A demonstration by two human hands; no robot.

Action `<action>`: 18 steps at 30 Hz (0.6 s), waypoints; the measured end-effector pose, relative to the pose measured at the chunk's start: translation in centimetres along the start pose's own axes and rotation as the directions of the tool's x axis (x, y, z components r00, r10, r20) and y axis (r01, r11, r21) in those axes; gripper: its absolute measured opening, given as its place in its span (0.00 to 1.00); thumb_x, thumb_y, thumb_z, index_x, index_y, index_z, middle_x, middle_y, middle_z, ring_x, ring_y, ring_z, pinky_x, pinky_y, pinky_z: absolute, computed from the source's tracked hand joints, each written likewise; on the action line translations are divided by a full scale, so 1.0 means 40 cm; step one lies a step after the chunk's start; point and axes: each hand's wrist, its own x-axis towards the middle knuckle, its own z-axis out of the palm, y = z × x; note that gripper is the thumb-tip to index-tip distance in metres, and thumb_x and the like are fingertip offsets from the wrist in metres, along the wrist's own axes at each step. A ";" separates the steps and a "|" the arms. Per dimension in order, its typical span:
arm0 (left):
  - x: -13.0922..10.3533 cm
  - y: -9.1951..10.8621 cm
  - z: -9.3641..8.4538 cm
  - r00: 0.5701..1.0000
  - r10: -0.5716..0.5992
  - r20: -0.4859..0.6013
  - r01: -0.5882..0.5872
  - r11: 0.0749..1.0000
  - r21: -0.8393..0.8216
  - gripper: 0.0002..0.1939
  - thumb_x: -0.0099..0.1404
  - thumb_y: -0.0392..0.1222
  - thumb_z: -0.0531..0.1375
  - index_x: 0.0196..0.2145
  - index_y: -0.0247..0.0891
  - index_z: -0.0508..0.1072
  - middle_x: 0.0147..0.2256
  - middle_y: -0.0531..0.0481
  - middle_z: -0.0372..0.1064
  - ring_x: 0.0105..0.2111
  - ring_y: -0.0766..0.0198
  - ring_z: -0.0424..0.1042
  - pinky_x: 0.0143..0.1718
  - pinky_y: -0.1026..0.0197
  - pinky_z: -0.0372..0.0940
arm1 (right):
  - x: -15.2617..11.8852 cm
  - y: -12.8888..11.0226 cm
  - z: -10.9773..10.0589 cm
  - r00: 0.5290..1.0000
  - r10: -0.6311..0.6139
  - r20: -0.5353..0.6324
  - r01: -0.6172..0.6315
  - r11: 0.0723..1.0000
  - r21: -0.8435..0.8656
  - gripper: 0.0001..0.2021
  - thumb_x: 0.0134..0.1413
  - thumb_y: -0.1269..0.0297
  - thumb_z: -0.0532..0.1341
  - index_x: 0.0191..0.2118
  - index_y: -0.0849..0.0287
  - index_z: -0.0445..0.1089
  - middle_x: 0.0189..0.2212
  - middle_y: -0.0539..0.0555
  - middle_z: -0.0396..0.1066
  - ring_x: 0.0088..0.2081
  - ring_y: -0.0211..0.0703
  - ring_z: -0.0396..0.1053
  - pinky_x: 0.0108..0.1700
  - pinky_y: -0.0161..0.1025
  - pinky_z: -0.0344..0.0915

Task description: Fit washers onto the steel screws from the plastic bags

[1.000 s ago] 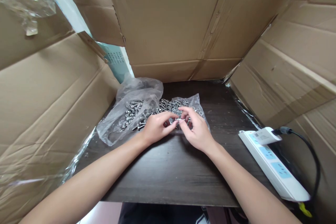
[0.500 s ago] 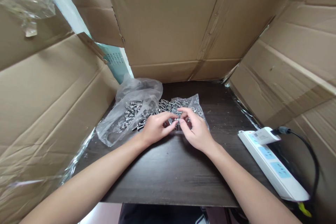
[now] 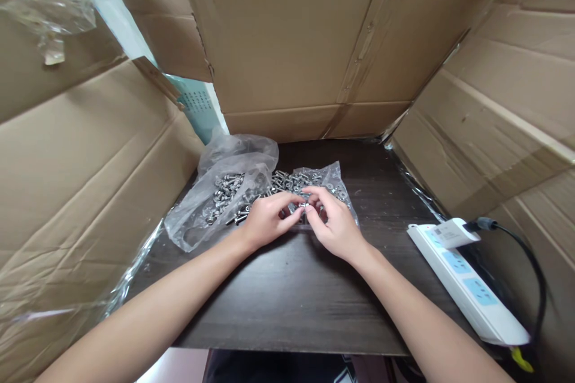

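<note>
Bolt (image 3: pixel 303 205) btwn L/R fingers (image 3: pixel 288 197); sheet txt (image 3: pixel 197 100) illegible

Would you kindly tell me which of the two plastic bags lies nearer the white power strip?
The flat, clear plastic bag partly hidden by the right hand; the crumpled, cloudy plastic bag bulges higher and lies farther left.

Pwr strip (image 3: pixel 471 287) nr cardbd wall (image 3: pixel 503 125)

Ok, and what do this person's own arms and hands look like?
The bare left forearm and bare right forearm show no sleeve or watch. The ungloved left hand and ungloved right hand show no discernible rings or markings.
</note>
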 end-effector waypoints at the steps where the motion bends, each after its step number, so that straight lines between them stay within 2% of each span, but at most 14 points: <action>1: 0.000 0.000 0.000 1.000 0.000 -0.001 0.000 1.000 0.000 0.07 0.71 0.38 0.62 0.45 0.36 0.77 0.38 0.48 0.80 0.29 0.68 0.76 0.30 0.69 0.70 | 0.000 0.000 0.000 1.000 0.001 0.004 -0.001 1.000 -0.002 0.15 0.64 0.67 0.56 0.55 0.56 0.67 0.38 0.54 0.75 0.37 0.45 0.74 0.37 0.40 0.68; 7: 0.002 0.005 -0.002 1.000 0.011 -0.002 -0.011 1.000 0.020 0.07 0.72 0.39 0.61 0.45 0.36 0.78 0.39 0.48 0.80 0.26 0.69 0.75 0.29 0.68 0.70 | 0.000 -0.003 -0.005 0.999 0.023 0.023 -0.023 1.000 -0.017 0.14 0.68 0.65 0.53 0.55 0.56 0.67 0.37 0.54 0.76 0.34 0.44 0.73 0.36 0.40 0.66; 14: 0.000 0.002 -0.002 1.000 0.007 0.010 -0.007 1.000 0.006 0.07 0.72 0.38 0.61 0.45 0.36 0.77 0.40 0.48 0.80 0.29 0.68 0.76 0.31 0.67 0.71 | -0.002 -0.008 -0.006 0.999 0.040 0.024 -0.039 0.999 -0.007 0.16 0.63 0.66 0.57 0.56 0.55 0.67 0.37 0.53 0.75 0.34 0.44 0.73 0.35 0.38 0.66; 18: -0.002 0.000 0.000 1.000 -0.006 0.009 0.006 1.000 0.009 0.07 0.72 0.38 0.61 0.45 0.37 0.77 0.39 0.48 0.80 0.28 0.69 0.76 0.31 0.67 0.70 | 0.000 -0.008 -0.007 0.999 0.035 0.040 -0.035 0.999 -0.004 0.15 0.64 0.66 0.56 0.55 0.56 0.67 0.36 0.52 0.75 0.33 0.43 0.72 0.35 0.38 0.66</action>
